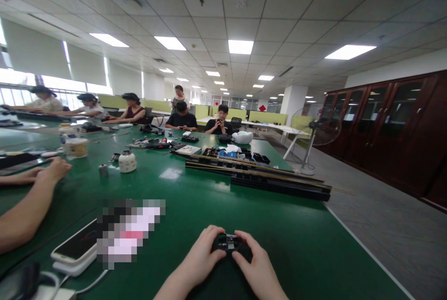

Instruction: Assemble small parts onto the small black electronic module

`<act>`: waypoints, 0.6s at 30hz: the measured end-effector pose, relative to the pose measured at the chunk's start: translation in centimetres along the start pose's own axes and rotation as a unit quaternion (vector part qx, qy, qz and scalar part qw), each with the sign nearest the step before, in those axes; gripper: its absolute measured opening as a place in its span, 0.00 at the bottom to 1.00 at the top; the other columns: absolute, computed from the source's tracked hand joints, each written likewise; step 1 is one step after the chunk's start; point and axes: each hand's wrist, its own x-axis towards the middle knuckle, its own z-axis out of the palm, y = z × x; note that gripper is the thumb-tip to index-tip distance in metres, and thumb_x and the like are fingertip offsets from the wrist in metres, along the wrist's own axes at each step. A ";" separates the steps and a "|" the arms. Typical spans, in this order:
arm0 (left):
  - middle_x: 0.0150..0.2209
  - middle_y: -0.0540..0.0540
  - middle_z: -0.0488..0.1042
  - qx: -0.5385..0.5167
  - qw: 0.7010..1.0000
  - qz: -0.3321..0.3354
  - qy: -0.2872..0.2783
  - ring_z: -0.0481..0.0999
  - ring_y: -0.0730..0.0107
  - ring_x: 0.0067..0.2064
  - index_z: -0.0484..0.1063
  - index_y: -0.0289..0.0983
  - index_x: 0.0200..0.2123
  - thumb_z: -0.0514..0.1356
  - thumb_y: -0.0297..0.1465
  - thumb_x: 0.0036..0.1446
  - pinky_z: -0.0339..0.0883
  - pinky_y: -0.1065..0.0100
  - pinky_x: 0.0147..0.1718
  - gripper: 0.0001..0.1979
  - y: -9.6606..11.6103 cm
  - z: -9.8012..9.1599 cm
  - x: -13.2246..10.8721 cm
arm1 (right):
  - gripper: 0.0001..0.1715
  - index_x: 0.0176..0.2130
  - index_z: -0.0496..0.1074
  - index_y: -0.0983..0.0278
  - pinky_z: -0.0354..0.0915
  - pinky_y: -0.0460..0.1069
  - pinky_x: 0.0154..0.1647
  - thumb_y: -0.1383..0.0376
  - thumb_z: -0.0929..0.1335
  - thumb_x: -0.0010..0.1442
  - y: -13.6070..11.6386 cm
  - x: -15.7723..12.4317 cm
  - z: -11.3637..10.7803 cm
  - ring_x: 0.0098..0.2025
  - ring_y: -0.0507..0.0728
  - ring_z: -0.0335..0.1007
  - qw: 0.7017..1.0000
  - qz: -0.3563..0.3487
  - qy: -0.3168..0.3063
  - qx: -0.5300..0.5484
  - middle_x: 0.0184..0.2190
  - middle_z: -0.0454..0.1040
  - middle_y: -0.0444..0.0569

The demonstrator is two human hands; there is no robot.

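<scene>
A small black device [230, 242] with a metallic, whitish part showing in its middle is held between my two hands, low over the green table. My left hand [206, 254] grips its left side, with the thumb in front and fingers behind. On the other side, my right hand [254, 255] closes round it the same way. Its exact kind is too small and dark to make out. To the left of my hands lies a phone [78, 242] on a white block with a cable.
Long black rails with brass-coloured rods [279, 186] lie across the green table [195, 202]. A white jar [127, 162] and a grey cylinder [103, 170] stand at left. A co-worker's hands [52, 172] rest at far left. Tools and parts clutter the back; several people sit beyond. A fan [310, 127] stands at right.
</scene>
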 end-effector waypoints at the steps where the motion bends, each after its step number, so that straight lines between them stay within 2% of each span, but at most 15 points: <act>1: 0.46 0.45 0.68 0.001 1.000 -0.001 -0.004 0.65 0.64 0.49 0.66 0.38 0.44 0.56 0.24 0.44 0.56 0.67 0.51 0.19 0.1 -0.1 0.0 | 0.23 0.47 0.68 0.59 0.58 0.52 0.54 0.64 0.66 0.48 -0.1 0.0 0.0 0.51 0.59 0.65 1.000 0.001 0.001 0.000 0.47 0.71 0.47; 10: 0.46 0.45 0.68 0.020 1.000 0.015 -0.019 0.65 0.65 0.48 0.65 0.39 0.44 0.55 0.24 0.45 0.57 0.67 0.50 0.19 0.2 0.0 -0.1 | 0.24 0.47 0.69 0.60 0.59 0.52 0.53 0.62 0.68 0.48 -0.3 -0.1 -0.1 0.50 0.59 0.66 1.000 0.009 0.006 0.020 0.46 0.72 0.48; 18: 0.47 0.45 0.68 0.084 0.996 0.021 -0.013 0.64 0.63 0.50 0.65 0.40 0.47 0.56 0.27 0.48 0.56 0.66 0.51 0.20 -0.3 0.2 -0.1 | 0.20 0.44 0.71 0.59 0.59 0.51 0.52 0.62 0.67 0.48 0.1 0.1 0.2 0.49 0.59 0.66 1.000 0.016 0.005 -0.016 0.44 0.73 0.47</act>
